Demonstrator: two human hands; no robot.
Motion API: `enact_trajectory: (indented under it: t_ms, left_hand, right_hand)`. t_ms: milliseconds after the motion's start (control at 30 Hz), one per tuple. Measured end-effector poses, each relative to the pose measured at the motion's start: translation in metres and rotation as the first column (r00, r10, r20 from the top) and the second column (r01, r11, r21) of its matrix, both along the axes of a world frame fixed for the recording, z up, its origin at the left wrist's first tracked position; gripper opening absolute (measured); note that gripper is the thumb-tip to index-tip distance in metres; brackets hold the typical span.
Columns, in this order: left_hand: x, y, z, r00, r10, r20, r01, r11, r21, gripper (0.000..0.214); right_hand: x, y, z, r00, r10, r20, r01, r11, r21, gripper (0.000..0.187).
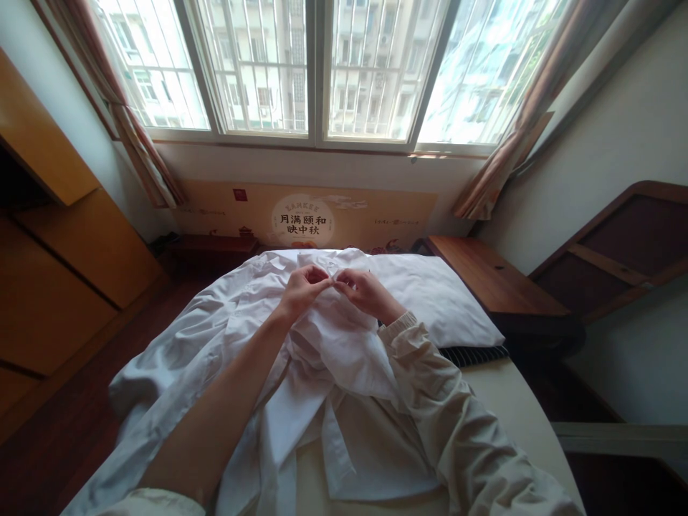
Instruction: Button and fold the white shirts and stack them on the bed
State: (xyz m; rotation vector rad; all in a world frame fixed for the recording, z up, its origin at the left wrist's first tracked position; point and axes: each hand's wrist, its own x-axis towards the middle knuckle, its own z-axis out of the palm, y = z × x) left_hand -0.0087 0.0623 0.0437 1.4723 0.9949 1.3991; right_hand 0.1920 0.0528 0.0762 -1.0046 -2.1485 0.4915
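Cloth (349, 351) — white, creased, loosely heaped — pinched between fingertips of left hand (306, 290) and right hand (364, 292), smooth white pillow (435, 294) alongside, cream bed surface (510, 401) beneath.

Daylight pours in through the barred windows (316, 72), so strong that the outer panes glare and the buildings (370, 43) outside wash out pale. In here it's dim: the wooden cabinet (59, 265) and dark red floor (64, 444) sink into shadow, and the lower right corner goes nearly black. The white cloth (204, 330) catches soft, greyish light, shaded in its folds. Window frames lean outward, wide-angle fashion, and fine detail looks slightly hazy
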Motion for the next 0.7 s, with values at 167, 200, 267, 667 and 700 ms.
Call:
enact_trajectory:
  t_ms: [167, 200, 267, 667, 700]
  left_hand:
    - [0.0002, 0.0006, -0.0025, 1.000, 0.007, -0.005, -0.007, 1.000, 0.020, 0.035]
    - [0.0002, 0.0008, -0.0027, 1.000, 0.005, -0.003, -0.005, 1.000, 0.020, 0.036]
    - [0.0001, 0.0014, -0.0030, 1.000, 0.002, 0.003, -0.002, 1.000, 0.014, 0.037]
    - [0.0023, 0.0006, -0.0008, 1.000, 0.013, -0.013, -0.012, 0.998, 0.056, 0.033]
    - [0.0027, 0.0006, -0.0004, 1.000, 0.012, -0.013, -0.012, 0.999, 0.050, 0.034]
  right_hand:
    - [-0.0045, -0.0020, 0.0006, 0.987, -0.092, 0.130, 0.087, 0.995, 0.043, 0.015]
    - [-0.0049, -0.0017, 0.0001, 0.984, -0.097, 0.148, 0.091, 0.995, 0.045, 0.015]
    - [-0.0050, -0.0009, -0.0010, 0.980, -0.104, 0.171, 0.097, 0.994, 0.046, 0.014]
    - [-0.0103, -0.0086, 0.0029, 0.945, -0.199, 0.258, 0.179, 0.979, 0.100, 0.018]
    - [-0.0110, -0.0092, 0.0023, 0.942, -0.204, 0.266, 0.182, 0.977, 0.108, 0.018]
